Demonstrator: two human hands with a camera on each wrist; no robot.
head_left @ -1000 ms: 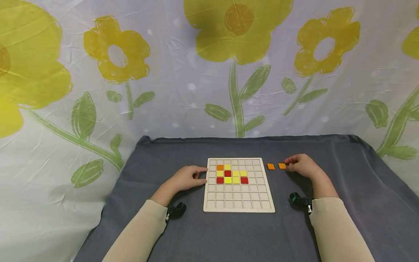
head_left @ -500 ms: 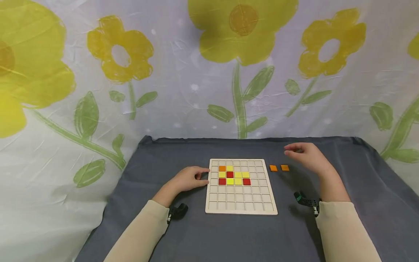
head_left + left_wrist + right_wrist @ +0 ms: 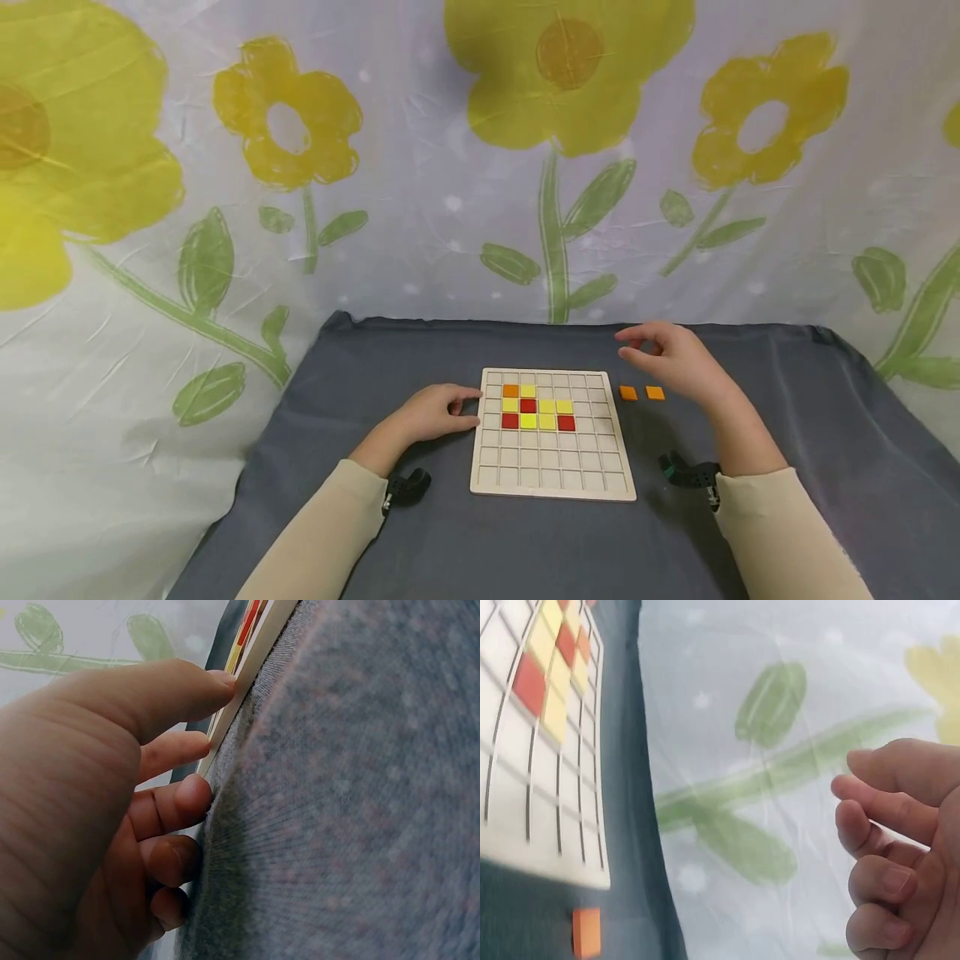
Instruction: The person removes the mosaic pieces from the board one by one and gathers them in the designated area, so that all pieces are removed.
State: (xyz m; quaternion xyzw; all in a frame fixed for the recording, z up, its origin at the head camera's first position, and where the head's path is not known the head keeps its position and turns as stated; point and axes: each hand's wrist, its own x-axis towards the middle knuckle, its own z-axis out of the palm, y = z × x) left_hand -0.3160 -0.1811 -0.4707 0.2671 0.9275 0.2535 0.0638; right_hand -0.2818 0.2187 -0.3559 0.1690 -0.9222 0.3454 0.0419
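Note:
A pale wooden grid board point(image 3: 551, 479) lies on the cloth in the head view. Square tiles fill part of its upper left: an orange tile point(image 3: 511, 391), red ones such as this red tile point(image 3: 566, 423), and several yellow ones. My left hand point(image 3: 432, 412) touches the board's left edge with thumb and forefinger spread; the left wrist view shows the thumb point(image 3: 187, 686) against the board's side. Two orange tiles point(image 3: 627, 393) lie right of the board. Above and behind them hovers my right hand point(image 3: 671, 358), fingers loosely bent, nothing between them in the right wrist view.
Dark grey cloth point(image 3: 450, 542) covers the table. Behind it hangs a white curtain point(image 3: 420, 250) printed with yellow flowers. Each wrist carries a black band mount, such as the right one point(image 3: 686, 472).
My right hand has left the right-hand orange tile, risen, and moved left toward the board's far right corner. Both loose orange tiles stay on the cloth. The left hand keeps its place.

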